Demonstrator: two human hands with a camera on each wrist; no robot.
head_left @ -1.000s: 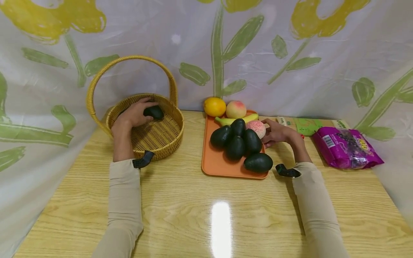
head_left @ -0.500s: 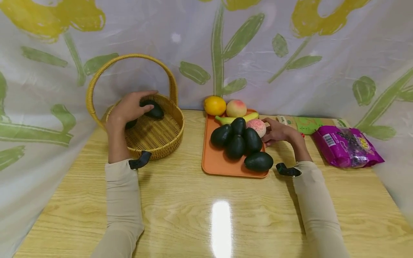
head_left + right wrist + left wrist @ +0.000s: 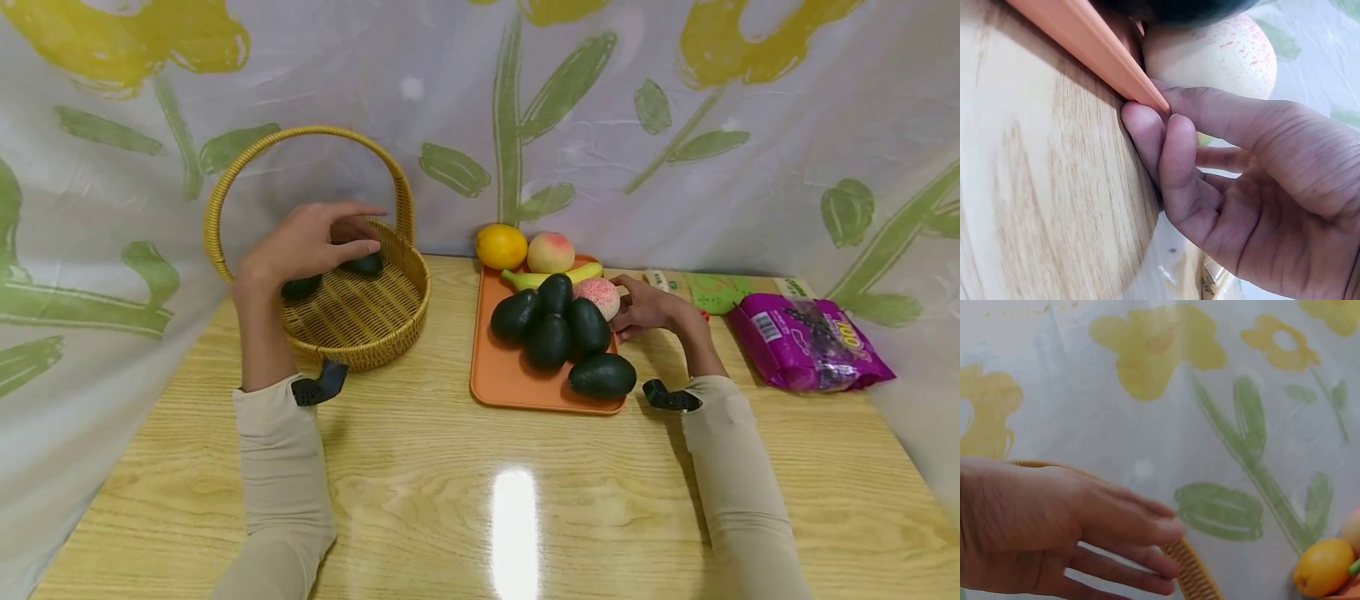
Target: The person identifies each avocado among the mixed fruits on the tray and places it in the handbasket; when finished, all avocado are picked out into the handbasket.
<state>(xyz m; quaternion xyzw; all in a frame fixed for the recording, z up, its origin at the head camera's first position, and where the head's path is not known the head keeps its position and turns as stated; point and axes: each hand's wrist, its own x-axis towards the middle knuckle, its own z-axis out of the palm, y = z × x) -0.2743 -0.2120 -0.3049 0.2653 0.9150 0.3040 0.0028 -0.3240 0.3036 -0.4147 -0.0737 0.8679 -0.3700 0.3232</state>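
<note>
A wicker basket with a tall handle stands on the left, holding two dark avocados. Over it hovers my left hand, fingers extended with nothing in them; the left wrist view also shows this hand beside the basket rim. On an orange tray lie several avocados, a speckled peach and a banana. My right hand pinches the tray's right edge; in the right wrist view, thumb and fingers close round the rim.
An orange-yellow fruit and another peach sit at the tray's back. To the right lie a purple packet and a green-and-tan packet. A flower-printed curtain hangs behind the wooden table.
My left hand lets go of an avocado in the basket, rises and opens its fingers. The avocado stays in the basket. My right hand stays at the tray's edge.
</note>
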